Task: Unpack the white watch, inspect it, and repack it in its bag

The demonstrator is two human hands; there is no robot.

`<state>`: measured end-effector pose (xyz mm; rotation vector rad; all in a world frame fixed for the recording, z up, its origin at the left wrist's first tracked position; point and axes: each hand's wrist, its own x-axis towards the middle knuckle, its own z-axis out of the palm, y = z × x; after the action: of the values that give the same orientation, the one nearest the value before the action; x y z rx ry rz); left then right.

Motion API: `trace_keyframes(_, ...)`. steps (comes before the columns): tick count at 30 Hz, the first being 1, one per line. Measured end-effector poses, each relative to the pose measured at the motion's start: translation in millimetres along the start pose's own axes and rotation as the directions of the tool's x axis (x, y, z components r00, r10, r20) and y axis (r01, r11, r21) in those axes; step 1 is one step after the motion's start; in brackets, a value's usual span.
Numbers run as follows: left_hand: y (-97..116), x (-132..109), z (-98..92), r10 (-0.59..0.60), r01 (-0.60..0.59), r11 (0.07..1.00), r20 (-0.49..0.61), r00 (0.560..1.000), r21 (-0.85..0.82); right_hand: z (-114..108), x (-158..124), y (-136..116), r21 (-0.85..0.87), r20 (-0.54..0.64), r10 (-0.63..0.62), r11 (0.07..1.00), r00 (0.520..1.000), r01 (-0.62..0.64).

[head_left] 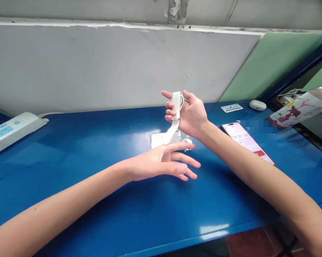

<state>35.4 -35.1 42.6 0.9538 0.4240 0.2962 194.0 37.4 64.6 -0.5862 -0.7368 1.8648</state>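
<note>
Raised over the back of the table, my right hand (191, 114) has its fingers curled around a white coiled cable (182, 101) with a white paper-like wrap (176, 105) on it. A pale strip (173, 130) hangs from the wrap down toward the table. Below it lies a clear plastic bag (152, 137) with white pieces, partly covered by my left hand. A small white rounded item (187, 141) shows at the bag's right side; I cannot make out its kind. My left hand (168, 162) is open in front of the bag, fingers spread, holding nothing.
On the blue table (96, 150), a power strip (13, 130) lies at the left. To the right are a phone (246, 141) showing a timer, a card (231, 107), a white earbud case (257, 105) and a tilted bottle (302, 107). A grey wall panel (96, 67) stands behind.
</note>
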Motion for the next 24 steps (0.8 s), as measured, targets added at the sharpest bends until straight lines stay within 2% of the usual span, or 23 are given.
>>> trace_keyframes(1, 0.6, 1.4, 1.1, 0.025, -0.025, 1.0, -0.078, 0.997, 0.005, 1.3, -0.6, -0.3, -0.011, -0.014, -0.008, 1.0, 1.0, 0.008)
trace_keyframes(3, 2.7, 5.6, 1.0, 0.127, -0.133, 0.991, -0.285, 0.95, -0.003, 4.0, -2.4, 1.3, -0.068, -0.018, -0.011, 0.998, 1.0, 0.009)
trace_keyframes(7, 6.9, 12.1, -6.1, 0.272, -0.303, 0.953, -0.45, 0.85, 0.004, 6.0, -6.0, 8.5, -0.304, 0.038, -0.077, 0.949, 0.996, 0.085)
trace_keyframes(9, 7.9, 12.1, -9.4, 0.302, -0.326, 0.945, -0.461, 0.834, 0.028, 6.0, -8.2, 11.3, -0.411, 0.068, -0.124, 0.901, 0.99, 0.141)
trace_keyframes(13, 8.7, 9.4, -10.1, 0.311, -0.31, 0.948, -0.438, 0.843, 0.077, 8.7, -14.1, 12.9, -0.584, 0.063, -0.219, 0.783, 0.974, 0.214)
trace_keyframes(16, 8.6, 7.6, -7.8, 0.324, -0.295, 0.946, -0.431, 0.842, 0.135, 11.0, -16.6, 12.4, -0.64, 0.081, -0.282, 0.721, 0.956, 0.267)
trace_keyframes(18, 8.1, 6.9, -6.7, 0.332, -0.283, 0.943, -0.431, 0.839, 0.175, 10.2, -15.5, 12.3, -0.633, 0.101, -0.291, 0.719, 0.951, 0.287)
trace_keyframes(20, 7.4, 6.5, -6.4, 0.327, -0.268, 0.944, -0.425, 0.844, 0.193, 7.6, -12.6, 12.5, -0.611, 0.112, -0.235, 0.75, 0.965, 0.254)
trace_keyframes(24, 6.2, 6.6, -7.3, 0.33, -0.27, 0.942, -0.397, 0.856, 0.199, 3.5, -7.6, 13.0, -0.516, 0.125, -0.002, 0.854, 0.992, 0.067)
